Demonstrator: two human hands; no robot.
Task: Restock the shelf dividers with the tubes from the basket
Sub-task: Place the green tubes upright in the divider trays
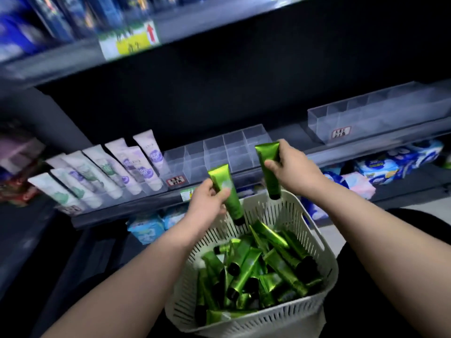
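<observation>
**Obs:** Entry, largest first. What stands behind the basket?

**Op:** The shelf [136, 206] runs straight behind the basket [317, 230]. On it, just beyond the basket's far rim, is a clear divider unit [217, 154] whose cells look empty. Pale tubes [117, 172] fill the cells up-left of the basket. A second clear unit [366, 113] sits up-right of it, well apart.

**Obs:** Stock?

**Op:** A loose heap of green tubes [256, 272] lies inside the basket, caps pointing all ways.

**Obs:** Hands?

**Op:** Both are over the basket's far rim. My left hand [207, 198] has its fingers [219, 195] clamped round the middle of one green tube [224, 189], tilted with the cap down. My right hand [292, 164] pinches a second green tube [268, 164] near its crimped end, its cap hanging just above the rim.

**Obs:** Step in hand?

**Op:** My judgement: carrying this pair to the empty cells. I see no green tube placed, so the task is early.

**Obs:** How to do it well?

**Op:** Work one hand at a time.
- Enter each cell from above, cap first, clear of the thin walls. The unit looks light, and a knock could shove it.
- Match the lean of the pale tubes.
- Release only once the cap seats.
</observation>
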